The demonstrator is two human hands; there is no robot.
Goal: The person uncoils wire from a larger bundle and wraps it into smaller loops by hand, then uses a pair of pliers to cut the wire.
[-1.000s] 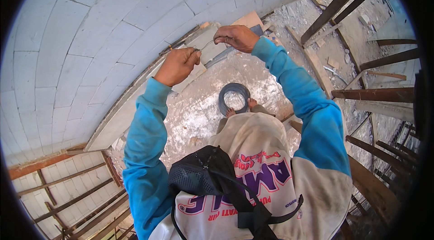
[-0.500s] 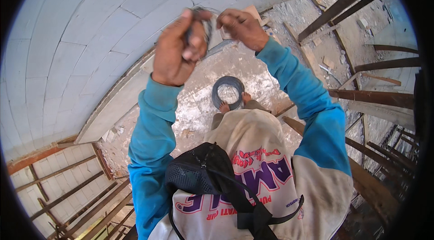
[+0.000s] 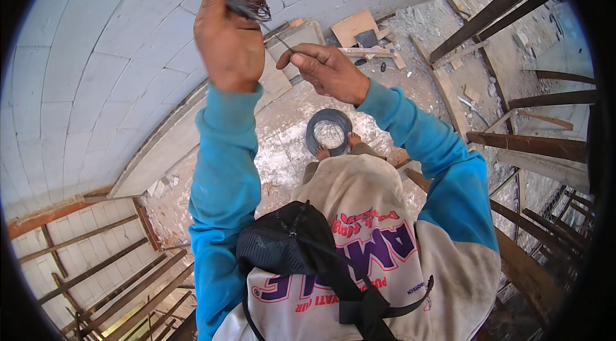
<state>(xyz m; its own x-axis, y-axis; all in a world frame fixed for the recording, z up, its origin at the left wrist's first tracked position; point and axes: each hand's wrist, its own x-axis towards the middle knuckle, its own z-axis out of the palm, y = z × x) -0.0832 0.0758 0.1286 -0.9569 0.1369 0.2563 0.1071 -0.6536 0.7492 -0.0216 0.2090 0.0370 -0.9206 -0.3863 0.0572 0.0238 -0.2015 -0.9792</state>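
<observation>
My left hand [image 3: 230, 39] is raised at the upper left, palm showing and fingers curled upward, with a small bundle of thin dark wire [image 3: 249, 8] held across it between thumb and fingers. A single strand runs from that bundle down to my right hand [image 3: 326, 70], which pinches it between thumb and forefinger. Below the hands, a larger coil of dark wire [image 3: 312, 129] lies on the floor around the front of my bare feet [image 3: 323, 151].
A pale block wall [image 3: 147, 33] rises along the left, with a ledge [image 3: 160, 151] at its foot. Scrap boards [image 3: 355, 27] lie by the wall beyond my hands. Dark timber props [image 3: 532, 142] stand on the right, over a floor [image 3: 282, 167] strewn with dust and rubble.
My left hand has moved up and left with the wire bundle, and its fingers have straightened somewhat. The right hand has come down and slightly left; the gap between the hands now shows a stretched strand.
</observation>
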